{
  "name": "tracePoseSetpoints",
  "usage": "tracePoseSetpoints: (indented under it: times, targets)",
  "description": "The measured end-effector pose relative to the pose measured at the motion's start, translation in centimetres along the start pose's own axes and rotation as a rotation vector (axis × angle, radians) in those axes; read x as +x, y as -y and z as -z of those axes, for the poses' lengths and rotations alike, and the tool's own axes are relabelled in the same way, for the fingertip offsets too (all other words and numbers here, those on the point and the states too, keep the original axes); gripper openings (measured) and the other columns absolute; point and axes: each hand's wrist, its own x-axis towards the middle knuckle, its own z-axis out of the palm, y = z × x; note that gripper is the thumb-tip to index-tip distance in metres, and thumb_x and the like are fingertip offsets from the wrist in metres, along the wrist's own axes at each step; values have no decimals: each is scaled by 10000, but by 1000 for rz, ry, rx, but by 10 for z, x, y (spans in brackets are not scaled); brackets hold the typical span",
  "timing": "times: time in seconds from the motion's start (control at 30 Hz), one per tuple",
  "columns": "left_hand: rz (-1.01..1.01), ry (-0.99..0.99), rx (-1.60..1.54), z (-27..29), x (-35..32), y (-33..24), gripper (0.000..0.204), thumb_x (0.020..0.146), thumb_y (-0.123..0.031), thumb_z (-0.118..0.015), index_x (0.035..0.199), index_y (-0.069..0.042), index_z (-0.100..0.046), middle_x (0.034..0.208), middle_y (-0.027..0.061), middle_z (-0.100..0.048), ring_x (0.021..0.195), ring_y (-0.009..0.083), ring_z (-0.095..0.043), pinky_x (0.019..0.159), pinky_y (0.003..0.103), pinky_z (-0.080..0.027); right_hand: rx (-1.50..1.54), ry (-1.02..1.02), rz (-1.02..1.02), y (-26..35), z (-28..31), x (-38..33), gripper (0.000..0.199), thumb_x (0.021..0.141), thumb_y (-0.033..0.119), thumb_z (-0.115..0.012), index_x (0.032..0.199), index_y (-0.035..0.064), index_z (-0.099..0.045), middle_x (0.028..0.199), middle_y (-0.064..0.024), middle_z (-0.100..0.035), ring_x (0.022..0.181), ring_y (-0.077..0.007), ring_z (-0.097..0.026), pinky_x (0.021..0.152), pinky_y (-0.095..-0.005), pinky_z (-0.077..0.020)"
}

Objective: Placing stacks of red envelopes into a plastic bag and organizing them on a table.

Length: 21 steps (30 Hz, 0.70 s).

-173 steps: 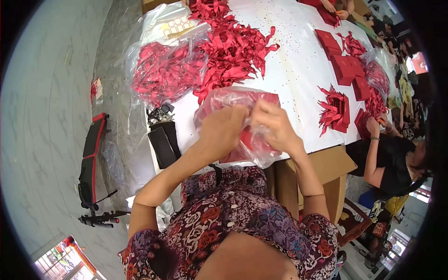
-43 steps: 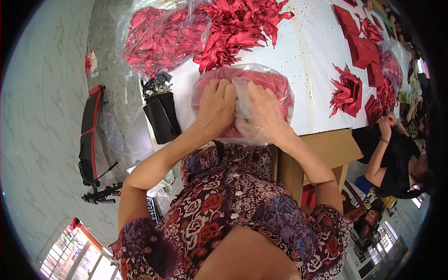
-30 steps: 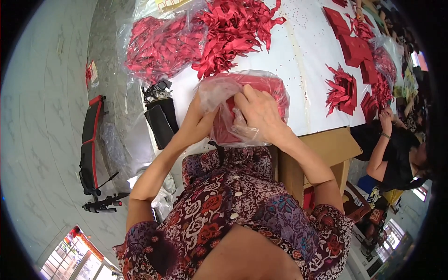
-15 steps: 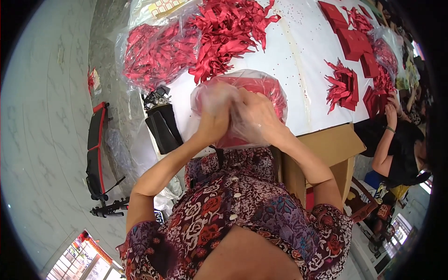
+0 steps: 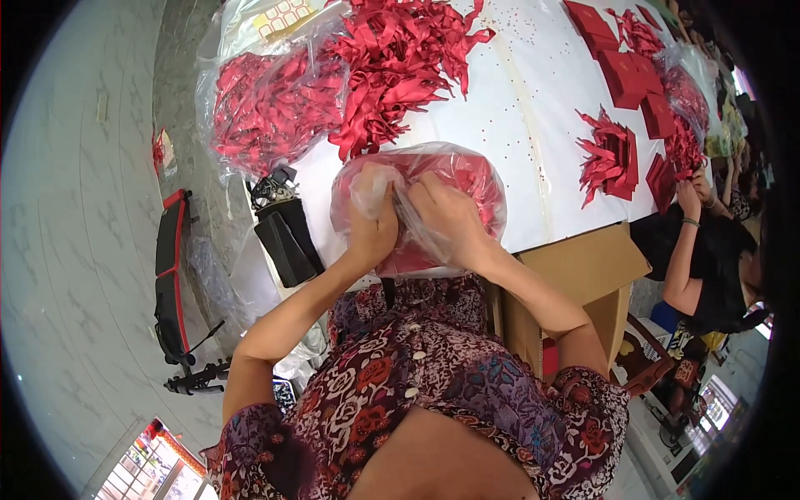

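Observation:
A clear plastic bag (image 5: 492, 179) holding red things lies at the table's near edge, close against me. My left hand (image 5: 375, 218) is closed on the gathered plastic at its middle, with a bunched fold over the fingers. Just beside it my right hand (image 5: 448, 218) grips the same plastic, fingers curled. What exactly is packed inside is hard to make out through the film. Past the bag lies a heap of loose red ribbons (image 5: 400, 58), and a second clear bag full of red ribbons (image 5: 271, 108) sits to its left.
A black case (image 5: 285, 242) stands left of my hands. An open cardboard box (image 5: 583, 262) is at my right. Farther right are red boxes (image 5: 625, 77) and a ribbon bundle (image 5: 608, 158). Another person's arm (image 5: 687, 229) reaches over the table's right edge.
My hands have drawn slightly apart, and the left one is less blurred. The plastic between them now shows a bunched fold. In view, bag and table contents sit slightly shifted.

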Motion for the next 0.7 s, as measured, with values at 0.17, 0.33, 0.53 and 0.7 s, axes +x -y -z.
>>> tracePoseSetpoints:
  times: [0.17, 0.33, 0.53, 0.7]
  targets:
    - [467, 9, -401, 1, -4, 2, 386, 1066, -264, -331, 987, -6, -607, 983, 107, -651, 937, 229, -605, 875, 332, -476, 122, -104, -103, -11, -4, -6, 198, 854, 27, -550, 1049, 10, -524, 1001, -189, -489, 823, -399, -594, 655, -457, -495]
    - [750, 62, -1010, 15, 23, -34, 450, 1067, -363, -260, 973, -37, -555, 803, 83, -628, 827, 194, -608, 999, 374, -441, 264, -316, -75, -9, 8, -2, 198, 866, -22, -477, 1059, 1, -509, 1011, -190, -484, 915, -408, -558, 741, -446, -466]
    - [355, 242, -1169, 20, 13, 1, 428, 1035, -429, -331, 850, -78, -493, 532, -24, -339, 660, 145, -494, 827, 350, -467, 284, -282, -99, -9, 9, -1, 183, 874, -35, -441, 1046, -12, -499, 989, -190, -478, 885, -388, -549, 751, -435, -458]
    - [128, 335, -544, 14, 20, -16, 209, 995, -210, -459, 936, -29, -544, 685, 38, -523, 648, 190, -514, 834, 321, -438, 406, -309, -147, -11, 10, 0, 144, 962, 20, -397, 1064, 3, -498, 943, -145, -510, 841, -274, -565, 726, -359, -452]
